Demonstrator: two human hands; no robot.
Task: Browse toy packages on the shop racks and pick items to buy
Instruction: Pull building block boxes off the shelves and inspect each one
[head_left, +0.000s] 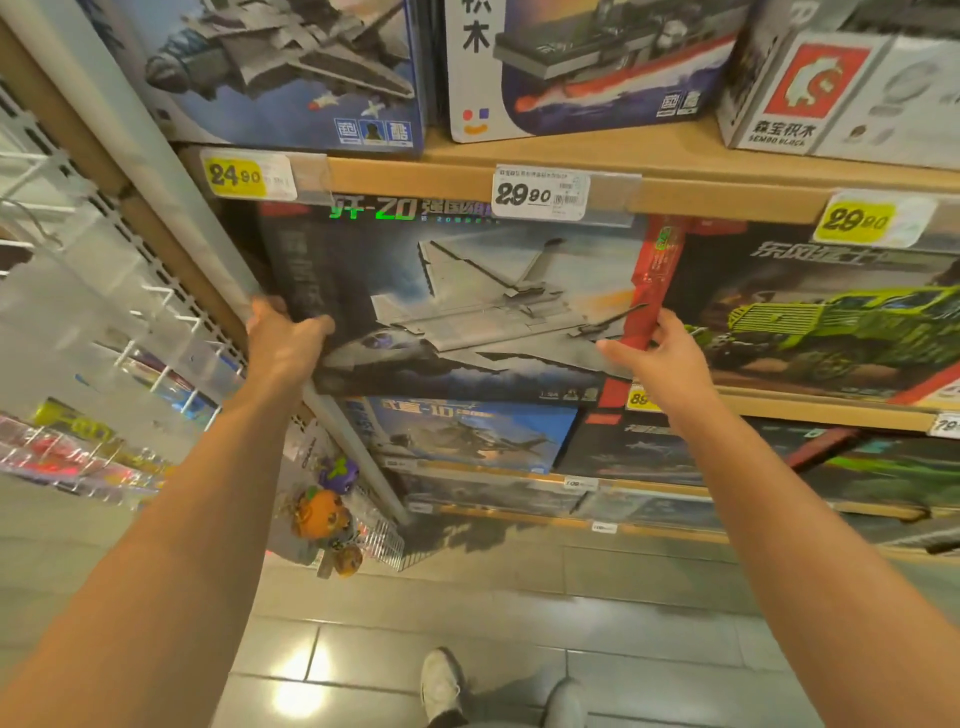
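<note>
Two hands (291, 338); three upper-shelf boxes (291, 73); two shoes (441, 686)

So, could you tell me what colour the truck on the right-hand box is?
Bright green truck, head view.

The wooden shelf board (519, 156) crosses the upper part of the view and serves as the landmark. On its front edge, three price tags hang: a yellow one reading 24.90 (236, 176) at the left end, a white one reading 29.90 (537, 193) near the middle, and a yellow one reading 29.90 (857, 222) toward the right. Left of the board, a white wire rack (130, 291) with hooks stands beside the wooden upright. Far below the board, the floor is made of grey glossy tiles (597, 623) that reflect ceiling light. On these tiles, two light shoes (441, 686) are visible at the bottom edge.
</note>
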